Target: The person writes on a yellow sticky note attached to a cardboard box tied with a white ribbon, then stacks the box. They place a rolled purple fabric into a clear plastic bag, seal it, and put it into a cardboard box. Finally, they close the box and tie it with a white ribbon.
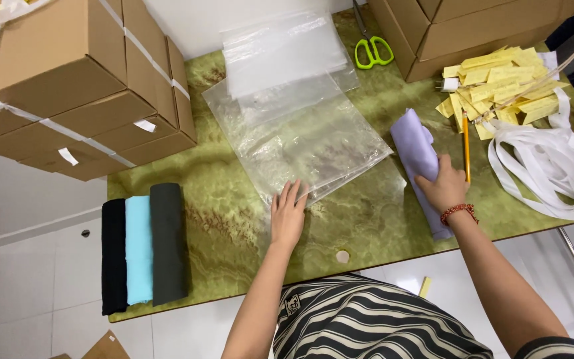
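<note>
My right hand (444, 185) grips a rolled lavender cloth (417, 147) that lies on the green marbled table (227, 219). My left hand (287, 216) rests flat, fingers spread, on the near corner of a stack of clear plastic bags (300, 136) in the middle of the table. A red bead bracelet (458, 211) circles my right wrist. A yellow pencil (466, 154) lies just right of the lavender roll.
Three rolled cloths, black (113, 256), light blue (139, 249) and dark grey (168, 242), lie side by side at the left. Cardboard boxes (68, 80) tied with white ribbon stand far left, more boxes (473, 26) far right. Green scissors (372, 50), yellow paper tags (499, 86) and loose white ribbon (546, 163) lie right.
</note>
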